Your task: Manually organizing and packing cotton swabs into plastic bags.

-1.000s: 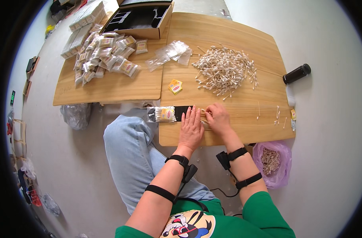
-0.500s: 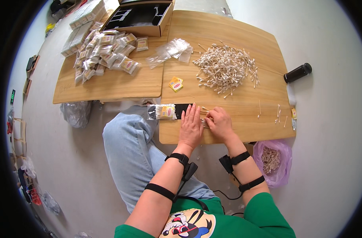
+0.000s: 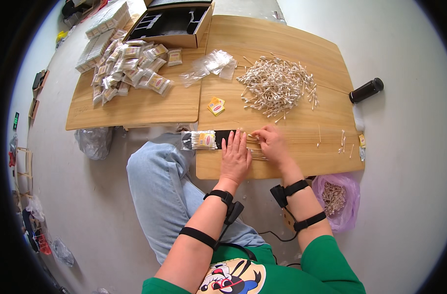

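Observation:
My left hand (image 3: 235,157) lies flat, fingers stretched, over a black strip (image 3: 225,138) and the ends of a row of cotton swabs (image 3: 258,154). Beside it my right hand (image 3: 276,148), slightly blurred, has its fingers bent and pinched on cotton swabs at the upper side of that row. To the left, a clear bag of cotton swabs (image 3: 202,140) with a yellow card sits at the strip's other end, poking past the table edge. Farther off lies a big loose heap of cotton swabs (image 3: 277,85). What lies under my left palm is hidden.
Yellow cards (image 3: 216,106) and clear empty bags (image 3: 211,67) lie on the table (image 3: 302,132). Filled packets (image 3: 130,66) are piled at far left by an open box (image 3: 167,24). A black bottle (image 3: 366,90) is at the right; a purple bag of swabs (image 3: 348,201) hangs below.
My right hand has shifted slightly up and right, uncovering more of the swab row beside my left hand. My left hand stays in place.

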The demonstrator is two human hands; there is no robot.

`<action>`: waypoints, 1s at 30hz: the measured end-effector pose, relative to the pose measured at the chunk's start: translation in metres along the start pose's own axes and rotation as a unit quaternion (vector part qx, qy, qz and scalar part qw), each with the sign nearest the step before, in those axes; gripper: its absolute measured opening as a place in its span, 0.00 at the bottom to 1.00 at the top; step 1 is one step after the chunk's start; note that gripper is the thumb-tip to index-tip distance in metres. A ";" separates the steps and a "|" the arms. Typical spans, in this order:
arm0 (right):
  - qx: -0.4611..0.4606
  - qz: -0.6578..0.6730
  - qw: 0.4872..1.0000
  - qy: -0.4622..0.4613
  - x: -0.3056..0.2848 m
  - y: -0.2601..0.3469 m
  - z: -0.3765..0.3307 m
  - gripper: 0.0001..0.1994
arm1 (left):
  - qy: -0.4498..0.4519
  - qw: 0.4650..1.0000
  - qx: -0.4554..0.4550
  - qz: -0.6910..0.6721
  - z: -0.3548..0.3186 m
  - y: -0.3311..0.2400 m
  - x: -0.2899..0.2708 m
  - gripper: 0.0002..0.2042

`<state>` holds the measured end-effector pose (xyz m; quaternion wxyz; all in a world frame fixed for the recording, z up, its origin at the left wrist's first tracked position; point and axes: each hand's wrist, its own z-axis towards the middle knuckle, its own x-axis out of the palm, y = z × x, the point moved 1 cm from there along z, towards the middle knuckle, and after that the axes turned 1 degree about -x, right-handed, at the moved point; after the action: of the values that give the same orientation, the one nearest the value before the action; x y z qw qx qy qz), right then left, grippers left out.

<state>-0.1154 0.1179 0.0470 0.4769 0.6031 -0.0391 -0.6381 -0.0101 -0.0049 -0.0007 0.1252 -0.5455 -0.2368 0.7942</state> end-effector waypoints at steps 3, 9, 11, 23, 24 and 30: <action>-0.023 0.001 0.997 0.070 0.003 -0.002 -0.008 0.09 | 0.010 1.000 0.000 0.015 0.000 -0.002 -0.001 0.29; 0.116 -0.007 0.990 -0.079 -0.018 -0.034 -0.011 0.13 | 0.032 0.999 0.025 0.006 0.002 -0.003 -0.004 0.28; 0.051 -0.148 0.982 -0.107 -0.027 -0.041 -0.007 0.17 | 0.034 0.999 0.032 -0.019 0.002 -0.004 -0.005 0.28; -0.032 -0.140 0.988 -0.049 -0.006 -0.015 -0.019 0.17 | 0.043 0.994 0.047 -0.092 0.002 -0.007 -0.018 0.24; -0.029 -0.140 0.989 -0.049 -0.007 -0.016 -0.015 0.17 | 0.042 0.995 0.063 -0.065 0.002 -0.007 -0.018 0.23; -0.003 -0.138 0.988 -0.070 -0.015 -0.029 0.004 0.13 | 0.054 0.994 0.091 -0.030 0.000 -0.007 -0.021 0.19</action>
<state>-0.1377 0.1415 0.0406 0.3827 0.5551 0.0131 -0.7384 -0.0028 -0.0081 0.0198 0.2102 -0.5666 -0.1729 0.7777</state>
